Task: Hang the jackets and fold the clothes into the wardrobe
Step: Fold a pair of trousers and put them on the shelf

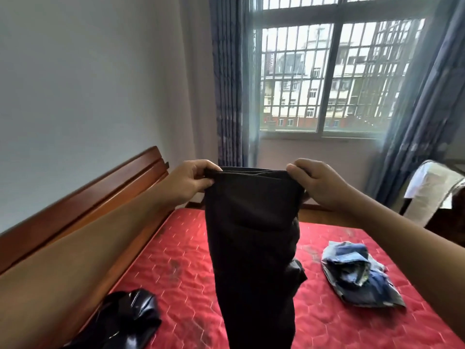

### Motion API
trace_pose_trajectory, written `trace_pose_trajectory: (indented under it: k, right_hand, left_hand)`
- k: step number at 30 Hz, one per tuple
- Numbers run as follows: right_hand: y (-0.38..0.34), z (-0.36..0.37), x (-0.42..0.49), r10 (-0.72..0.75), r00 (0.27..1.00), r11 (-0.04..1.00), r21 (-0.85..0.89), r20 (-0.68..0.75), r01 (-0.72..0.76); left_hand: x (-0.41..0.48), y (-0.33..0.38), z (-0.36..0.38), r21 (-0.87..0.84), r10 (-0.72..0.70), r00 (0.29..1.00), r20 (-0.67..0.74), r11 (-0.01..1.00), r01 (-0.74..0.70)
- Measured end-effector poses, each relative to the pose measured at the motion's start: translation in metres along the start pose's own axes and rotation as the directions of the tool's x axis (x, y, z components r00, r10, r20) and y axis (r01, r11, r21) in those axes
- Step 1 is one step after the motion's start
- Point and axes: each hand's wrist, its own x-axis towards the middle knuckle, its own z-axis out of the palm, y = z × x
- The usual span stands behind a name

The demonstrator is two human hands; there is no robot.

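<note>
Head view. Black trousers (251,243): dark plain cloth with a faint pocket seam below the waist. Long axis is vertical, waistband up, legs hanging past the bottom edge. They are held in the air above the red mattress (176,263).

Left hand (193,178) pinches the waistband's left corner, thumb against curled fingers. Right hand (319,183) pinches the right corner the same way. I read both as clamped on cloth.

Denim heap (357,275) lies on the mattress to the right, a shiny black garment (130,318) near left.
</note>
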Motion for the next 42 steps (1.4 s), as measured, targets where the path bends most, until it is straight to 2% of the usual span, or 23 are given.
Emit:
trace_pose_trajectory:
  k: [2, 5, 10, 14, 16, 17, 19, 22, 24, 25, 27, 29, 31, 32, 35, 37, 38, 39, 40, 41, 42]
  right_hand:
    - [-0.001, 0.003, -0.003, 0.022, 1.0, 0.999, 0.04, 0.018, -0.023]
    - [0.001, 0.008, -0.01, 0.016, 0.999, 1.0, 0.001, 0.038, -0.016]
    - [-0.002, 0.013, -0.007, -0.016, 0.989, 1.0, 0.019, -0.145, 0.019]
    - [-0.027, 0.012, 0.001, -0.009, 0.97, 0.984, 0.172, -0.245, 0.053]
    - [-0.043, 0.01, 0.005, -0.031, 0.962, 0.972, 0.216, -0.271, 0.093]
    - [-0.053, 0.009, 0.007, -0.045, 0.962, 0.965, 0.238, -0.268, 0.111]
    - [-0.069, 0.009, 0.008, -0.058, 0.972, 0.928, 0.348, -0.226, 0.136]
    - [-0.076, 0.008, 0.007, -0.049, 0.975, 0.892, 0.43, -0.219, 0.142]
    - [-0.066, 0.003, 0.004, 0.022, 0.979, 0.875, 0.477, -0.203, 0.079]
    - [-0.056, 0.001, 0.0, 0.07, 0.989, 0.861, 0.509, -0.134, 0.008]
    - [-0.02, 0.006, -0.015, 0.156, 0.982, 0.848, 0.495, 0.104, -0.187]
    - [0.028, 0.02, -0.038, 0.234, 0.93, 0.929, 0.218, 0.282, -0.3]
    - [0.07, 0.033, -0.063, 0.339, 0.895, 0.94, -0.054, 0.291, -0.338]
    - [0.083, 0.037, -0.073, 0.381, 0.881, 0.924, -0.071, 0.281, -0.377]
    - [0.092, 0.041, -0.085, 0.391, 0.896, 0.91, 0.056, 0.212, -0.411]
    - [0.092, 0.043, -0.087, 0.451, 0.891, 0.888, 0.067, 0.056, -0.454]
    - [0.092, 0.043, -0.089, 0.513, 0.857, 0.855, 0.11, -0.043, -0.506]
    - [0.09, 0.045, -0.093, 0.606, 0.791, 0.776, 0.281, -0.086, -0.565]
    - [0.089, 0.05, -0.097, 0.71, 0.703, 0.607, 0.533, -0.03, -0.59]
    - [0.089, 0.055, -0.1, 0.754, 0.65, 0.394, 0.723, 0.099, -0.567]
    - [0.084, 0.06, -0.102, 0.74, 0.643, 0.225, 0.829, 0.196, -0.512]
  left_hand:
    - [0.009, -0.005, -0.004, -0.061, -0.008, 1.0, -0.008, 0.998, 0.008]
    - [0.019, -0.01, -0.01, -0.096, -0.014, 1.0, 0.009, 0.995, 0.015]
    - [0.031, -0.009, -0.027, -0.06, 0.054, 0.993, 0.109, 0.997, -0.047]
    - [0.04, 0.011, -0.048, 0.148, 0.143, 0.987, 0.079, 0.977, -0.153]
    - [0.043, 0.031, -0.048, 0.325, 0.273, 0.958, 0.086, 0.901, -0.286]
    - [0.046, 0.042, -0.042, 0.405, 0.312, 0.94, 0.138, 0.848, -0.341]
    - [0.056, 0.062, -0.025, 0.52, 0.285, 0.921, 0.265, 0.762, -0.385]
    - [0.074, 0.077, -0.004, 0.484, 0.197, 0.902, 0.385, 0.789, -0.379]
    - [0.082, 0.078, 0.0, 0.418, 0.225, 0.887, 0.402, 0.817, -0.397]
    - [0.083, 0.078, 0.0, 0.399, 0.238, 0.886, 0.398, 0.825, -0.401]
    - [0.082, 0.079, 0.0, 0.381, 0.264, 0.89, 0.373, 0.83, -0.406]
    - [0.083, 0.083, -0.005, 0.398, 0.278, 0.903, 0.326, 0.826, -0.398]
    - [0.084, 0.089, -0.014, 0.431, 0.295, 0.914, 0.279, 0.812, -0.393]
    - [0.085, 0.091, -0.018, 0.434, 0.3, 0.917, 0.265, 0.812, -0.391]
    - [0.085, 0.094, -0.022, 0.426, 0.294, 0.917, 0.271, 0.817, -0.388]
    - [0.085, 0.096, -0.021, 0.432, 0.294, 0.922, 0.251, 0.819, -0.379]
    - [0.085, 0.098, -0.022, 0.434, 0.299, 0.926, 0.23, 0.82, -0.373]
    - [0.085, 0.1, -0.024, 0.433, 0.306, 0.929, 0.21, 0.822, -0.369]
    - [0.084, 0.102, -0.027, 0.431, 0.315, 0.929, 0.193, 0.824, -0.369]
    - [0.083, 0.104, -0.03, 0.428, 0.318, 0.93, 0.183, 0.826, -0.366]
    - [0.081, 0.105, -0.032, 0.422, 0.314, 0.932, 0.181, 0.831, -0.362]
